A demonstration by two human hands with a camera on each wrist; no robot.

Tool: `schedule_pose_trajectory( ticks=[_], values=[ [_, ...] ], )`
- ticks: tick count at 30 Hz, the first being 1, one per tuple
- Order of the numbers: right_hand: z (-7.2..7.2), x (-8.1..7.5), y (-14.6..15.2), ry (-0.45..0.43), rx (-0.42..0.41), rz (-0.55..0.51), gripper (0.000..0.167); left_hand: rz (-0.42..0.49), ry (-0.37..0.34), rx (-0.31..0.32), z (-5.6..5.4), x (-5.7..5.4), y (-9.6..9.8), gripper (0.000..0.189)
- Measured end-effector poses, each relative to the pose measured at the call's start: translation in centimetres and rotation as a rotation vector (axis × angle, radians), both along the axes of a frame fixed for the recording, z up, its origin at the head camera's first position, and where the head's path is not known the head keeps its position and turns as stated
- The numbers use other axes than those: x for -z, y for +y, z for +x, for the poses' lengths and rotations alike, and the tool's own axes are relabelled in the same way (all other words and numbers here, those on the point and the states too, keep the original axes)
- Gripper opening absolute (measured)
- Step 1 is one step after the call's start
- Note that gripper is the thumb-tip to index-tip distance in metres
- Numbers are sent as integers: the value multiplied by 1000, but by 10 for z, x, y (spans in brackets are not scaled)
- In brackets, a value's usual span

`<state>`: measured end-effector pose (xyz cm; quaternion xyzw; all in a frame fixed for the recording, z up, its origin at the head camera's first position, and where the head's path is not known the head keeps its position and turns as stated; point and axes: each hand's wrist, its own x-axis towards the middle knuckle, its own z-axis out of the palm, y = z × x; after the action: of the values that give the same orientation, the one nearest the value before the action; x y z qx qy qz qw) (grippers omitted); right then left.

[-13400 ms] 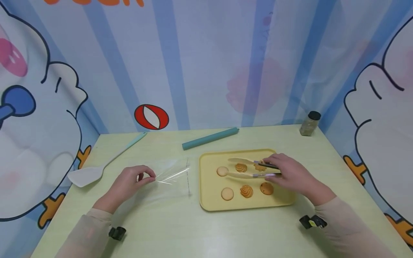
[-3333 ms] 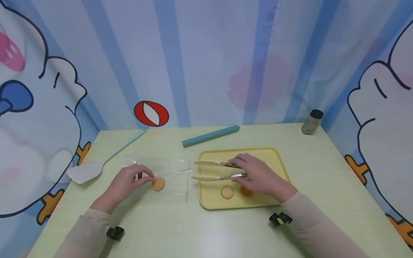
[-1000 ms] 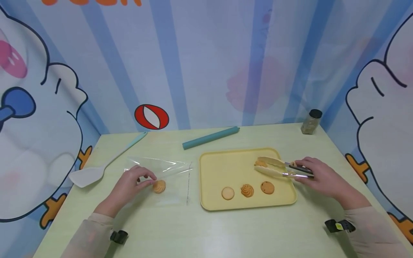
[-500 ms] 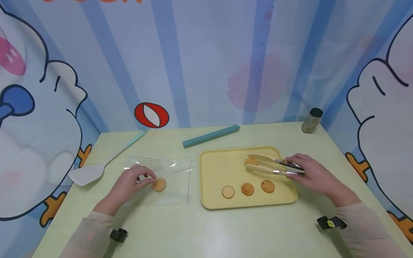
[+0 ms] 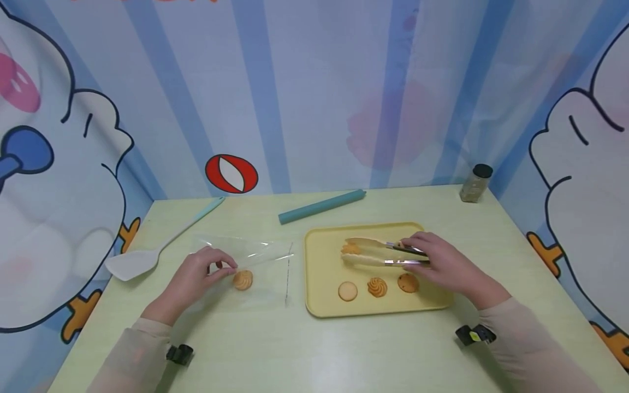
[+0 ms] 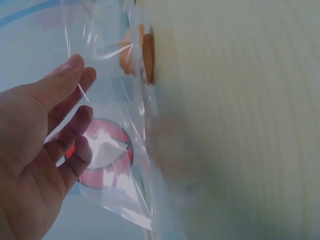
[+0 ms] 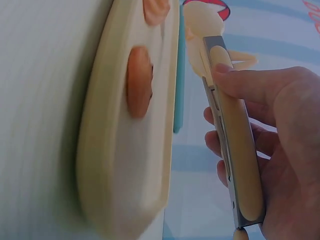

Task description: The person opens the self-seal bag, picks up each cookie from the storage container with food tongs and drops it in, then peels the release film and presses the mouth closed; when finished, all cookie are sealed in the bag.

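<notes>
With thumb and fingertips my left hand [image 5: 199, 275] pinches the edge of a clear plastic bag [image 5: 267, 284], which lies to the left of the tray. A swirled cookie [image 5: 243, 280] shows inside the bag; in the left wrist view, cookies [image 6: 148, 57] seem stacked there. My right hand [image 5: 444, 262] grips a pair of tongs [image 5: 368, 261] above the yellow tray [image 5: 324, 314]. Between the tong tips is a flower-shaped cookie [image 5: 351, 249]. Below them on the tray lie a plain round cookie [image 5: 348, 291], a swirled cookie [image 5: 377, 287] and a speckled round cookie [image 5: 408, 283].
Behind the tray lies a teal rod [image 5: 321, 207]. A white spatula [image 5: 132, 265] with a teal handle is at the left edge of the table. At the back right corner stands a jar [image 5: 475, 184] with a black lid. Printed curtains enclose the table.
Over the last second the tongs have carried the flower-shaped cookie leftward over the tray. Since the earliest frame, the tray's back-row cookies have left it and the bag has gained cookies.
</notes>
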<state>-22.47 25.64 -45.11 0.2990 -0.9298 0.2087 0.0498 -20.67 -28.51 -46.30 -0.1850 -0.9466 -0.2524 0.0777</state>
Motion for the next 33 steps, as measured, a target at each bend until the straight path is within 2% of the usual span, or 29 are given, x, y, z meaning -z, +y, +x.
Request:
schedule_pose_trajectory(
  ticks=[6,14,21,25,33],
  values=[
    [-2,-5,-34,-49,-54,-8,52,15,18,5,-1,-1,0,18],
    [-7,-11,-81,-4,-200,-15,51,22,29,-1,2,-3,-3,17],
    [-17,-9,-111,-5,-276,33,46,23,65,12,1,-4,-5,16],
    [-22,-8,-126,22,-317,48,44,14,55,4,1,-4,-5,16],
    [-27,0,-153,33,-363,76,46,0,-12,-29,2,-11,-2,15]
  ],
)
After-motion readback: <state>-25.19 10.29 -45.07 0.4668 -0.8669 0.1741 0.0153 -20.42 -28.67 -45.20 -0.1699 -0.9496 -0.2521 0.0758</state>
